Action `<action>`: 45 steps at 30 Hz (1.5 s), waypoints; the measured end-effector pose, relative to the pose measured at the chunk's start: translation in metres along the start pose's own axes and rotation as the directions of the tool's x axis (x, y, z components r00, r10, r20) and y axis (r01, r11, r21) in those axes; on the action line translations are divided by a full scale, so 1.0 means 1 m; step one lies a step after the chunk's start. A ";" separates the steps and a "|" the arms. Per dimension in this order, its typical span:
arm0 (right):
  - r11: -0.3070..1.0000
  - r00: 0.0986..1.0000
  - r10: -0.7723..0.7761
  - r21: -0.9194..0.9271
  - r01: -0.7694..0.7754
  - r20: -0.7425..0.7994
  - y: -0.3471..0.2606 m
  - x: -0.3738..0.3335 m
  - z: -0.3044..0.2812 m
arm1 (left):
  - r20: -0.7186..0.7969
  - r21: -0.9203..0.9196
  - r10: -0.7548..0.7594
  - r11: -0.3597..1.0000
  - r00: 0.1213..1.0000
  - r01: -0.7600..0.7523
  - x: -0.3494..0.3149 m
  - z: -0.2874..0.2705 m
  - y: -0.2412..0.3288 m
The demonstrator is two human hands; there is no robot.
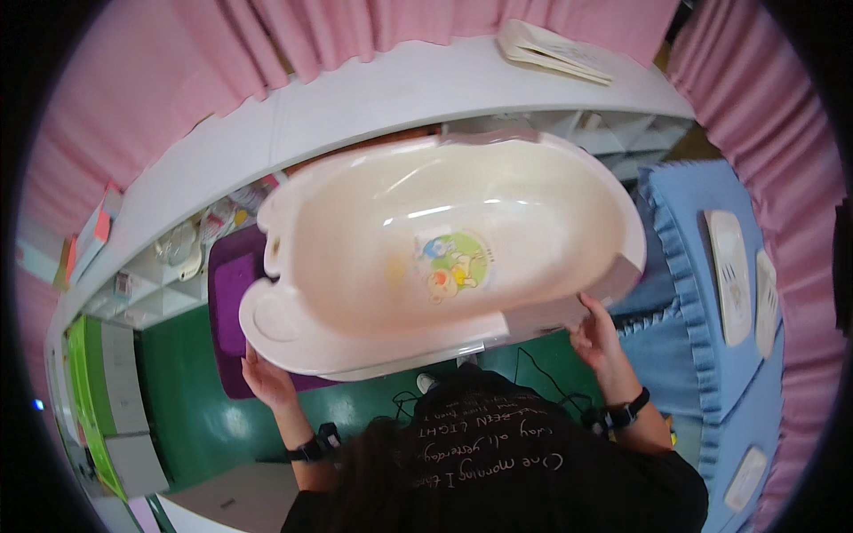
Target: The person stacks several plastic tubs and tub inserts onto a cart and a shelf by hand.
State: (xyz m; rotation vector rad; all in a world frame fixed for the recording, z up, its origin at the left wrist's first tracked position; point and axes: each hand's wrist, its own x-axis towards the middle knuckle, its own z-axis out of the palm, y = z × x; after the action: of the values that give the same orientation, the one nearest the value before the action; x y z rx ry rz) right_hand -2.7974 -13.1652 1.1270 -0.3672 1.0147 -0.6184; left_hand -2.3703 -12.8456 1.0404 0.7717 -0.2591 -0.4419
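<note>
A large cream baby bathtub (551, 213) fills the middle of the view, slightly tilted, with a cartoon animal picture (456, 266) on its inner floor. My left hand (267, 377) is closed on the tub's near left corner, its fingers partly hidden beneath the rim. On the near right side, my right hand (597, 338) grips the tub's edge, with the thumb showing at the rim. Below the tub and to its left is a purple tub or bin (233, 306), mostly covered by it.
Behind the bathtub runs a long white shelf unit (355, 102) with cubbies, and a cream folded item (551, 53) lies on top. Blue ruffled cloth (689, 204) covers a surface at right, bearing long white pieces (730, 275). Black cables (551, 377) lie on the green floor (182, 373).
</note>
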 end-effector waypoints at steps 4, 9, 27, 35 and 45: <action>0.962 0.993 -0.110 -0.255 0.098 -0.036 -0.001 0.012 -0.004 | -0.151 0.578 0.056 0.815 0.987 0.042 -0.006 -0.023 -0.009; 0.916 0.974 -0.221 -0.356 0.187 -0.057 0.004 0.022 0.011 | -0.234 0.458 0.094 0.888 0.968 0.025 -0.005 0.012 -0.012; 0.600 0.624 -0.780 -0.229 0.766 0.043 0.048 0.092 0.002 | -0.203 0.364 0.122 0.930 0.972 -0.041 0.042 0.042 -0.035; 0.835 0.833 -0.550 0.036 0.549 0.056 0.047 0.061 0.018 | -0.083 0.117 0.070 0.991 0.994 -0.060 0.039 0.013 -0.017; 0.819 0.791 -0.574 0.159 0.551 0.213 0.026 0.030 -0.030 | 0.033 -0.025 0.167 0.986 0.985 -0.167 -0.021 0.052 -0.007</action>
State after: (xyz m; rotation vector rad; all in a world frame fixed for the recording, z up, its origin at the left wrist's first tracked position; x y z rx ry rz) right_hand -2.8043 -13.1643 1.0772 -0.6659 0.6168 -1.1252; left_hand -2.4107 -12.8718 1.0697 0.7144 -0.3479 -0.2994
